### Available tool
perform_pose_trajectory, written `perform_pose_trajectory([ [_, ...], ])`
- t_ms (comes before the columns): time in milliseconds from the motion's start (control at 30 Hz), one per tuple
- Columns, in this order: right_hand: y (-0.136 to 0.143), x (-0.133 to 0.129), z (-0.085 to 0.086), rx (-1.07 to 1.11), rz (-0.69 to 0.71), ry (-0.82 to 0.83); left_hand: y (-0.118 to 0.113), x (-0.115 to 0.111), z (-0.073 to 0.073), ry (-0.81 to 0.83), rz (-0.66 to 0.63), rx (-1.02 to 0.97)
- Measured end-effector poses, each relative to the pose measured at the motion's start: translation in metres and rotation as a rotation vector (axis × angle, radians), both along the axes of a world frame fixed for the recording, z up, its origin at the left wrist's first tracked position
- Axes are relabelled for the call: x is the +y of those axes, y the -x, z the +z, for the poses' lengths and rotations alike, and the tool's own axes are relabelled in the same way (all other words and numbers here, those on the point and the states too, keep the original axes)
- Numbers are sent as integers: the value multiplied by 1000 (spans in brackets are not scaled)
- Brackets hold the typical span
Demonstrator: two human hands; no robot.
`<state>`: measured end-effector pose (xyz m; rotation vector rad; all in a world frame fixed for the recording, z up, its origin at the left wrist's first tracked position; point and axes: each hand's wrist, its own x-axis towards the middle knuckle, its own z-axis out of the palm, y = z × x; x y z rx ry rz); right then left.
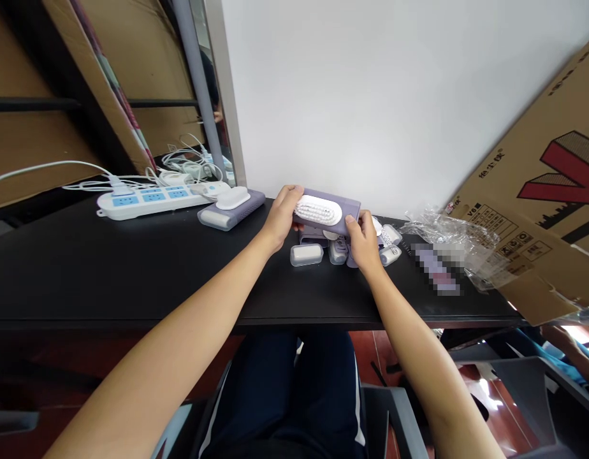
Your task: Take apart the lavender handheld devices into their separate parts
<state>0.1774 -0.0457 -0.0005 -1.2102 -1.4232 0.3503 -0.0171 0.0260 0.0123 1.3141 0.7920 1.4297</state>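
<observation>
Above the desk, my left hand (281,220) and my right hand (364,241) grip a flat purple-grey case (349,209) by its two ends. On the face turned to me is a white oval part (318,210) with rows of small rounded bumps. My right thumb presses near the lower right corner, while my left fingers wrap the left end. Beneath it lie several small pieces with clear covers, among them a white block in a clear cover (306,254); the held case partly hides them. A similar case (247,205) rests to the left, a white oval piece (232,197) on top.
A white power strip (155,201) with tangled cables stands at the back left of the black desk (146,274). At right are crumpled clear plastic (466,239), a blurred-out item (436,270) and a leaning cardboard box (538,191). A white wall rises behind.
</observation>
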Motion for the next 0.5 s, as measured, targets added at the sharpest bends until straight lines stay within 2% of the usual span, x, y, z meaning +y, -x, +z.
perform_pose_trajectory([
  [167, -1, 0, 0, -22, 64, 10, 0, 2, 0, 4, 14, -133],
  [500, -1, 5, 1, -66, 9, 46, -1, 1, 0, 50, -2, -117],
])
